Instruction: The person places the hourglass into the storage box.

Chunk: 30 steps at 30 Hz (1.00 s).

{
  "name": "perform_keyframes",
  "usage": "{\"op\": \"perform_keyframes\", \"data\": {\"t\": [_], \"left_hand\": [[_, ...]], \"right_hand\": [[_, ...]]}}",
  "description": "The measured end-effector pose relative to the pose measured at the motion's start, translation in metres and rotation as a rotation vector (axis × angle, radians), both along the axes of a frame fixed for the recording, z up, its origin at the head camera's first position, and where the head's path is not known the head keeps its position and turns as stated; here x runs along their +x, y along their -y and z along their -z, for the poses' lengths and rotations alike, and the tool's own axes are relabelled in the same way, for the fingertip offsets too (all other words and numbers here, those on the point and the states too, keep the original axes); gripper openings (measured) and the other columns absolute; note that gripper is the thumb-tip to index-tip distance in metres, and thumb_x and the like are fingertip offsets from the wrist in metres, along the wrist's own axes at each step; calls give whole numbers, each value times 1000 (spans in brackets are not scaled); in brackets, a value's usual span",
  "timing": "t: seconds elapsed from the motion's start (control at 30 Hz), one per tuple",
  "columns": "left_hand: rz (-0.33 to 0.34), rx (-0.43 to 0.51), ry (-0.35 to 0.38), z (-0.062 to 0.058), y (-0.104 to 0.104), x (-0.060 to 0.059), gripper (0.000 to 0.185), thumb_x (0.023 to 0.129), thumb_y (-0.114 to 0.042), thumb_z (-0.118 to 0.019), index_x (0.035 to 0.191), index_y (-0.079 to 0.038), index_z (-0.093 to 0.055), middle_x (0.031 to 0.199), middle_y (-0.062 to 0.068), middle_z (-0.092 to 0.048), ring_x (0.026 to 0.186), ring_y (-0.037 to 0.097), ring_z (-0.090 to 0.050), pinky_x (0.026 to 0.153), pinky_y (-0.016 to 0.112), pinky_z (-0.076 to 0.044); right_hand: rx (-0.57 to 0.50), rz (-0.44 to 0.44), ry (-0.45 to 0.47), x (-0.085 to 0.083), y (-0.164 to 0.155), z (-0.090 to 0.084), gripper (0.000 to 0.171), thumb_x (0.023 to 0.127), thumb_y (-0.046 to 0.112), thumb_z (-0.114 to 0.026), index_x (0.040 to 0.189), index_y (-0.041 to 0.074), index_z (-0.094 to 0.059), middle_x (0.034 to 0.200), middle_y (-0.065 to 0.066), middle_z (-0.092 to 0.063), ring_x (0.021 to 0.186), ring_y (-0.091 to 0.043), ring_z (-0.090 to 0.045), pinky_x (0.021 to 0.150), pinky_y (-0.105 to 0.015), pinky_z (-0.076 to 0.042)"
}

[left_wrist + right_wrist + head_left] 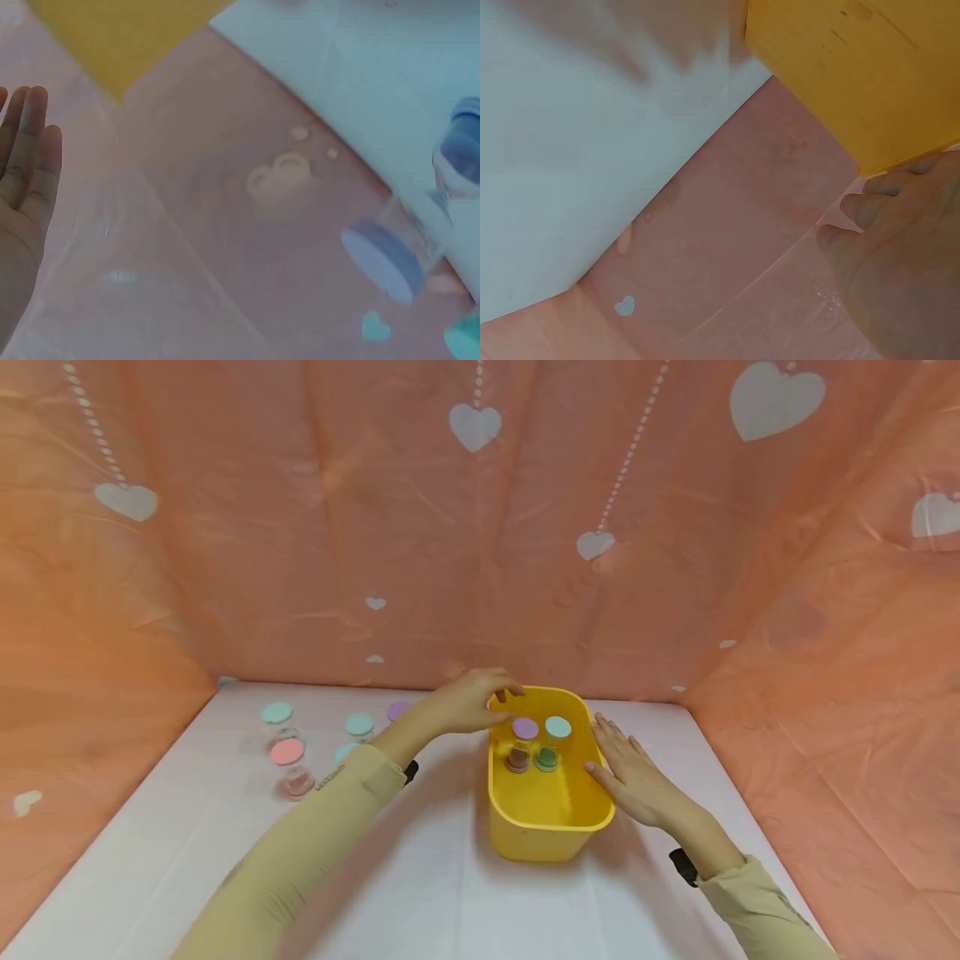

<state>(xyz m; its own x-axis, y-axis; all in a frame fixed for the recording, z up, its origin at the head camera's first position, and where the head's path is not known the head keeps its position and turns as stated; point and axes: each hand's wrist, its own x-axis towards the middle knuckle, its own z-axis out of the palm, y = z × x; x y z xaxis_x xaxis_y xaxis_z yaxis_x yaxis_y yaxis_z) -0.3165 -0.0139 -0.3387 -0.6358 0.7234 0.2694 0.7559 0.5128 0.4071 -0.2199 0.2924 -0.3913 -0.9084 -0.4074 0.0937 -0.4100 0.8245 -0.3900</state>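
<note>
A yellow bin (528,842) stands on the table. Inside it, toward the left, are two small clear jars: a purple-lidded jar (525,728) with brownish contents and a pale-blue-lidded jar (558,727) with green contents. Over the bin's left rim reaches my left hand (474,702), its fingers loosely bent with nothing between them. My right hand (633,777) rests along the right rim, fingers extended; the right wrist view shows that hand (900,247) beside the bin's yellow wall (855,82).
Left of the bin stand several more lidded jars, among them a pink-lidded jar (288,752), a mint-lidded jar (277,713) and a purple lid (398,710) partly behind my left arm. An orange cloth with hearts (405,527) encloses the white table (420,893).
</note>
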Motion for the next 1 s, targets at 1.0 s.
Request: {"op": "perform_keyframes", "data": {"t": [1.0], "left_hand": [[-251, 279, -153, 6, 182, 61, 38, 91, -4, -79, 128, -8, -70, 123, 4, -68, 100, 20, -67, 80, 40, -55]], "right_hand": [[-23, -7, 13, 2, 1, 0, 73, 112, 38, -45, 162, -6, -18, 172, -23, -9, 157, -48, -7, 124, -68, -4]]}}
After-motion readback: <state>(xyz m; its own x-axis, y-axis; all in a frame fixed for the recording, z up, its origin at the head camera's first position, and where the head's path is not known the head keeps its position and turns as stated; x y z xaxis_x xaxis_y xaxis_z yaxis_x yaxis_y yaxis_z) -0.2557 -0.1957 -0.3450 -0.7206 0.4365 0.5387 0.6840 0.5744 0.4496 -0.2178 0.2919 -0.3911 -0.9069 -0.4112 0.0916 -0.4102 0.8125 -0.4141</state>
